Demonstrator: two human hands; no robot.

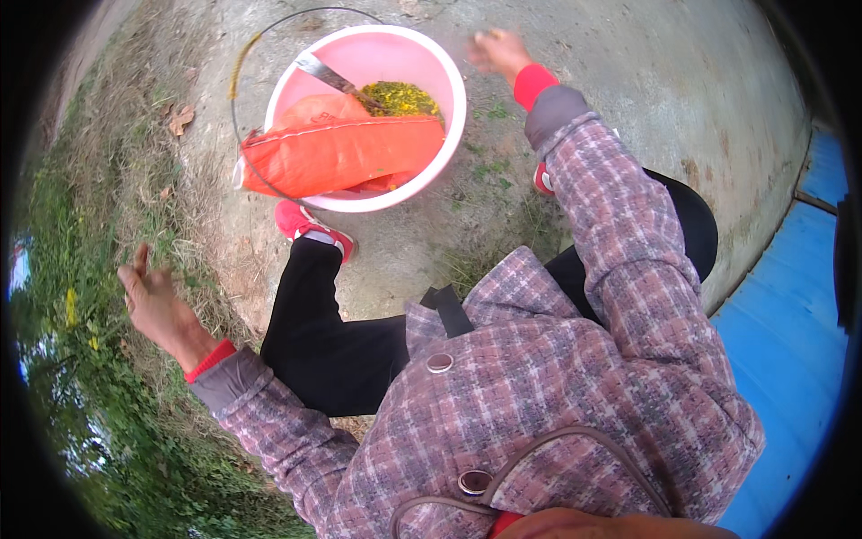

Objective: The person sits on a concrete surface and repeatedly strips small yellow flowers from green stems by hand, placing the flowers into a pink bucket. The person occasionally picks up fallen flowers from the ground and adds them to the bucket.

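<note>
A round pink plastic basin (pixel 441 162) stands on the ground in front of my feet. In it lie an orange-red woven sack (pixel 343 156), a heap of yellow-green plant bits (pixel 402 98) and a knife or similar flat-bladed tool (pixel 326 73), its upper part leaning on the rim. A thin hoop (pixel 271 25), partly wrapped in yellow, curves around the basin's left side and over the sack. My left hand (pixel 153 296) is raised over the grass at the left, fingers apart, holding nothing. My right hand (pixel 500 52), slightly blurred, is right of the basin with nothing visible in it.
Concrete ground (pixel 646 81) surrounds the basin. Dry grass and green plants (pixel 135 431) border it on the left, with a brown leaf (pixel 180 120) near the edge. A blue sheet-like surface (pixel 781 296) lies at the right. My red shoes (pixel 313 226) are close to the basin.
</note>
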